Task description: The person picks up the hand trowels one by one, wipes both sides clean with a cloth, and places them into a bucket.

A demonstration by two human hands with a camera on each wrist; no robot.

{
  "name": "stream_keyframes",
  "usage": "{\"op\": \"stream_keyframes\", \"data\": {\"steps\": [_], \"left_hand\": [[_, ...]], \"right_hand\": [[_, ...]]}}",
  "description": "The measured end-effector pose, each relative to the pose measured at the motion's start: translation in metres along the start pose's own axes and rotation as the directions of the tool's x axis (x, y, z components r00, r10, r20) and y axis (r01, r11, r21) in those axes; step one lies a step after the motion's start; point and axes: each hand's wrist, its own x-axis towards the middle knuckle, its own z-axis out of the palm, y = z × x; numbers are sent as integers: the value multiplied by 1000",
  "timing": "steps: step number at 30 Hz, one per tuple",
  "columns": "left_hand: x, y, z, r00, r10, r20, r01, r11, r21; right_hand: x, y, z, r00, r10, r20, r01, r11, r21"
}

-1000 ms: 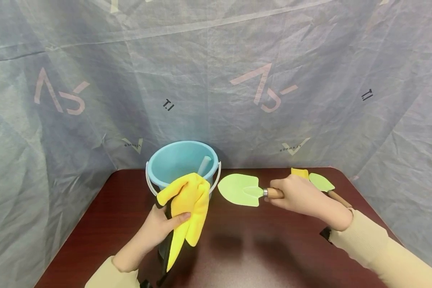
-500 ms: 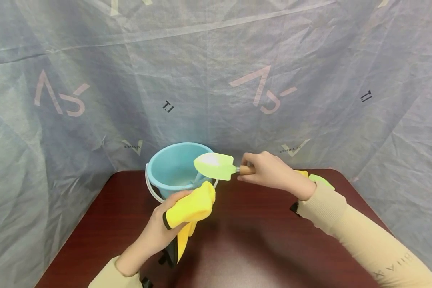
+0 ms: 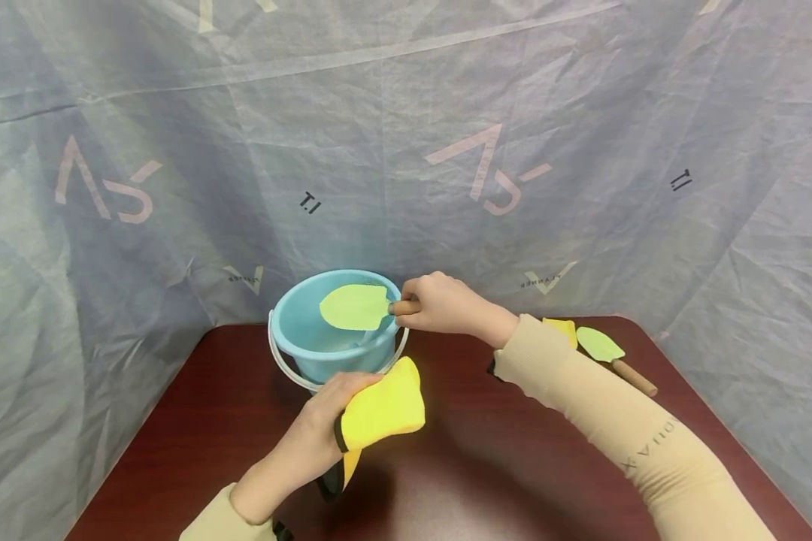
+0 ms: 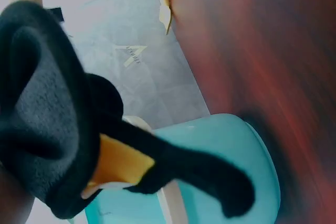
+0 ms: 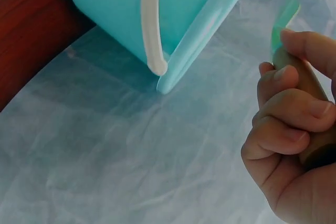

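Observation:
My right hand (image 3: 440, 303) grips the wooden handle of a light green garden trowel (image 3: 353, 306). In the head view its blade overlaps the opening of the light blue bucket (image 3: 338, 368). In the right wrist view the fingers curl round the handle, and the bucket's side shows to the left. My left hand (image 3: 311, 421) holds a folded yellow cloth (image 3: 386, 406) with black edging, in front of the bucket. Close up in the left wrist view, the cloth's dark underside (image 4: 47, 98) and black edge cover much of the frame.
The bucket's white handle (image 3: 287, 370) hangs down at its front. A second green trowel (image 3: 598, 344) with a wooden handle lies at the right of the dark red table (image 3: 196, 421), beside a yellow object (image 3: 560, 330). A grey sheet (image 3: 392, 150) hangs behind.
My right hand has carried the trowel left, from beside the bucket to over its opening. The left hand has moved slightly right, and the yellow cloth hangs down less.

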Motion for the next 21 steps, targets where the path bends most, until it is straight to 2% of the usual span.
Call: {"op": "stream_keyframes", "data": {"steps": [2,10,18,21], "left_hand": [[1,0,4,999,49,-2,-49,997,54],[-1,4,15,993,108,49,-116,974,193],[-2,4,20,986,158,59,-168,961,219],[-3,3,20,985,160,57,-169,959,227]], "right_hand": [[7,-3,4,1000,4,30,-4,1000,-4],[34,-10,30,996,-18,87,20,1000,-13],[57,-17,44,995,-35,92,36,999,-11],[64,-21,49,991,-64,116,72,995,-70]]}}
